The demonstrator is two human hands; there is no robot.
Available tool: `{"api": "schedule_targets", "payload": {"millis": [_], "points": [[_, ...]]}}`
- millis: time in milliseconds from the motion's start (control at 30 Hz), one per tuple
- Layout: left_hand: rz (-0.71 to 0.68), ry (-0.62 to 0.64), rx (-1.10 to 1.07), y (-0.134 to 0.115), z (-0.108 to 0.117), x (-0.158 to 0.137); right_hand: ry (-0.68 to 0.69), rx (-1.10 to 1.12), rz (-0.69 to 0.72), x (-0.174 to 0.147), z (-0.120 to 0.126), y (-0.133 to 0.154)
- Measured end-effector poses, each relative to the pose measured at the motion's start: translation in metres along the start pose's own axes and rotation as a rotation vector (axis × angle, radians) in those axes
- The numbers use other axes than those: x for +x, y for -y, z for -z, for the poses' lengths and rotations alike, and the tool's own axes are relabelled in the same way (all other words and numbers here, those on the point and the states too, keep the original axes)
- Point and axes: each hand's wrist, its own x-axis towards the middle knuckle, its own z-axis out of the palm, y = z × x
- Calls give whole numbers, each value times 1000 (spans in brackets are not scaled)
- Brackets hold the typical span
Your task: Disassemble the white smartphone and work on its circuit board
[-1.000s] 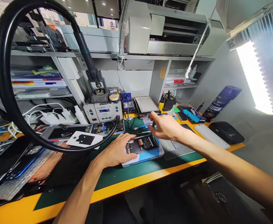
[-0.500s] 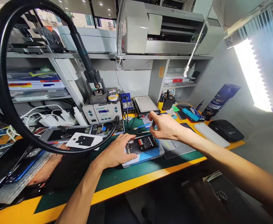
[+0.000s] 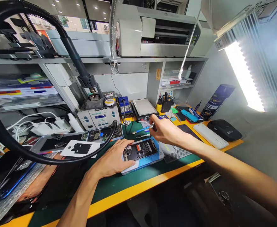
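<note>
An opened smartphone point(image 3: 140, 149) with its black battery showing lies on a blue-and-white box point(image 3: 150, 160) at the table's front. Around the phone's left end, my left hand point(image 3: 116, 156) grips with the thumb on the near side and fingers on the far side. Above the phone's far right corner, my right hand point(image 3: 163, 128) is closed on a slim dark tool, a screwdriver point(image 3: 150, 136) by its look, held upright with its thin shaft downward. Most of its handle is hidden in my fingers. Whether the tip touches the phone I cannot tell.
A black hose point(image 3: 58, 161) loops from the hot air station point(image 3: 99, 118) across the left side. A white cover plate point(image 3: 80, 148) and circuit boards point(image 3: 105, 134) lie left. A perforated metal plate point(image 3: 176, 153), white power bank point(image 3: 210, 136) and black case point(image 3: 225, 130) lie right.
My right hand has shifted slightly, and the tool's shaft now shows below it at the phone's corner. My left hand still holds the phone. The whole view has moved a little.
</note>
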Motion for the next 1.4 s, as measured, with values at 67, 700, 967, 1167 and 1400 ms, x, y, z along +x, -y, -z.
{"api": "schedule_targets", "payload": {"millis": [67, 700, 967, 1167, 1400], "points": [[1, -2, -8, -1, 0, 0, -37, 79, -45, -1, 3, -4], [115, -425, 24, 11, -13, 22, -89, 1027, -316, 36, -60, 9], [286, -323, 118, 35, -6, 28, -159, 1075, -400, 33, -58, -15], [291, -266, 141, 33, -9, 40, -140, 1080, -396, 23, -61, -12], [275, -299, 82, 33, 0, 33, -172, 1062, -396, 11, -50, -17]]}}
